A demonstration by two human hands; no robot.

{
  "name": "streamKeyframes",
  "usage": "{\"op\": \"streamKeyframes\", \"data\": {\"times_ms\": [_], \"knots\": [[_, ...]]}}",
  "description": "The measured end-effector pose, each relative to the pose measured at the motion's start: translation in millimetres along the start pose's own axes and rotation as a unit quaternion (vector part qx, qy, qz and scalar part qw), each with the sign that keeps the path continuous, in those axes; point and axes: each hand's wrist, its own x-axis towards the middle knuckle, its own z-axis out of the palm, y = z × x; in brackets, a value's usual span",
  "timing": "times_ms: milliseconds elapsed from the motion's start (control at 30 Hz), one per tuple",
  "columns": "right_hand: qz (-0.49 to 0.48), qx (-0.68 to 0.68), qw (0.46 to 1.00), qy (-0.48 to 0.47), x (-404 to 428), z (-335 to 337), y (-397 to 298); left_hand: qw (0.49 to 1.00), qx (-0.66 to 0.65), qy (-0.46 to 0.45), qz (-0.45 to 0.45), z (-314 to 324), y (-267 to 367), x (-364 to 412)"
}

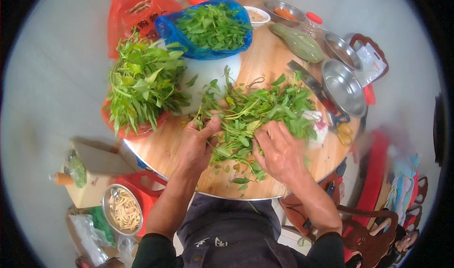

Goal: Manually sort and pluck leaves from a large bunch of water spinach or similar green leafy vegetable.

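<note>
A loose pile of leafy greens, probably water spinach point(244, 117), spreads over the middle of the round wooden table point(170, 161). At the pile's left edge my left hand point(200, 143) grips some stems between thumb and fingers. My right hand point(278, 149) is at the pile's near right side, its fingers curled around bits of green; the fingertips are partly hidden. To the left, a tall bunch of greens point(145, 87) stands in a red plastic bag point(133, 131). Beyond the pile, a blue plastic bag point(163, 25) holds picked leaves point(216, 28).
On the right lie a knife point(308, 81), scissors point(344, 133), a steel basin point(344, 87) and a green gourd point(299, 42). A bowl of pale cut strips point(124, 209) rests on a red stool point(150, 186) at lower left. Carved chairs point(372, 229) stand lower right, with a person point(406, 241) there.
</note>
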Motion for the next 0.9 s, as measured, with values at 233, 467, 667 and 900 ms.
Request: {"op": "streamKeyframes", "data": {"times_ms": [233,467,667,900], "knots": [[0.194,0.088,0.975,0.061,-6,20,10,0.991,0.118,-0.021,0.054,13,-4,-10],[0.442,0.383,0.804,0.107,1,11,44,1.0,-0.005,-0.004,-0.009,18,-10,-7],[0.255,0.334,0.896,0.142,-1,-20,10,0.999,-0.009,0.035,-0.009,17,-12,-8],[0.054,0.073,0.994,0.062,8,13,-25,0.999,0.018,0.05,-0.004,34,-6,-21]]}}
